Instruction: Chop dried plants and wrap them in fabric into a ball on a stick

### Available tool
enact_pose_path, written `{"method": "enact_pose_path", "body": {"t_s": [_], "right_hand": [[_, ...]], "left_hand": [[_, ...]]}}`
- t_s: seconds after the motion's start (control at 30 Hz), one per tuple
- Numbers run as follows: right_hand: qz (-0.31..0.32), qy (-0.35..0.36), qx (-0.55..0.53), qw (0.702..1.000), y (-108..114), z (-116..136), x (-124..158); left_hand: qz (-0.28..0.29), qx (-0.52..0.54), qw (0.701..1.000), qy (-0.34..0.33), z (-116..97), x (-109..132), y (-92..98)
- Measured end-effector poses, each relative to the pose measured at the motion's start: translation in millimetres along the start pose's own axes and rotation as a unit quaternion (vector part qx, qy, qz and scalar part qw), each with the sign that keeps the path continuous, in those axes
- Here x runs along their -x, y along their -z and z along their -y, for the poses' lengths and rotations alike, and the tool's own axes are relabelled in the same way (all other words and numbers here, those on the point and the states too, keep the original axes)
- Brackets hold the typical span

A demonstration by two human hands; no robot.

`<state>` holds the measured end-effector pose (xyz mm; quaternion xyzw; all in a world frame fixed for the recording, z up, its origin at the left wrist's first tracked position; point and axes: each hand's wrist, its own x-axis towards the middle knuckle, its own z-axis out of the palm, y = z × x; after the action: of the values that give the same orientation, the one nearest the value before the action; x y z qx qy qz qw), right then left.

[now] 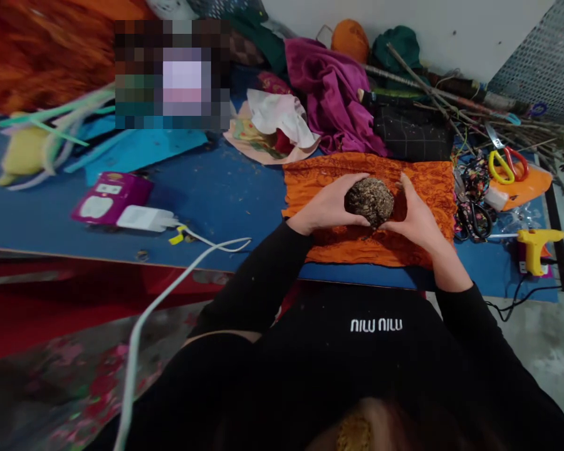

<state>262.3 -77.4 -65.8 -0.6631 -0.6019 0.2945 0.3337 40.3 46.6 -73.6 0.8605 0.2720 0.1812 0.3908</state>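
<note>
A rough, dark brown ball of packed, crumbly-looking plant stuff (370,199) is over an orange patterned cloth (338,250) spread on the blue table. My left hand (326,203) curves around the ball's left side, fingers along the top and thumb below, gripping it. On the other side, my right hand (416,216) is open, its fingers held apart from the ball. Its thumb tip reaches the ball's lower right edge, touching or nearly so.
Scissors (505,166), a yellow glue gun (539,250) and sticks (432,94) lie at right. Behind are a purple cloth (329,88) and a white cloth (277,116). A purple power box (113,197) with a white plug (145,217) and trailing cable (169,294) is at left.
</note>
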Motion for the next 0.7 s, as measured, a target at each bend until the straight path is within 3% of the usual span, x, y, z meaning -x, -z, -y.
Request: {"method": "enact_pose_path", "body": {"t_s": [0.2,0.37,0.57,0.7], "right_hand": [[0.016,0.028,0.013,0.999,-11.6,-2.4,-3.1],[0.021,0.004,0.030,0.999,-7.5,4.5,-0.8],[-0.026,0.072,-0.015,0.997,0.7,19.1,3.4],[-0.018,0.093,-0.013,0.995,-8.1,21.7,1.8]], "left_hand": [[-0.009,0.016,1.000,0.008,-1.2,2.1,2.2],[0.008,0.051,0.998,0.018,0.3,4.1,0.5],[-0.115,0.102,0.987,-0.043,-10.6,4.0,-8.7],[-0.119,0.072,0.988,-0.064,-13.3,1.6,-12.8]]}}
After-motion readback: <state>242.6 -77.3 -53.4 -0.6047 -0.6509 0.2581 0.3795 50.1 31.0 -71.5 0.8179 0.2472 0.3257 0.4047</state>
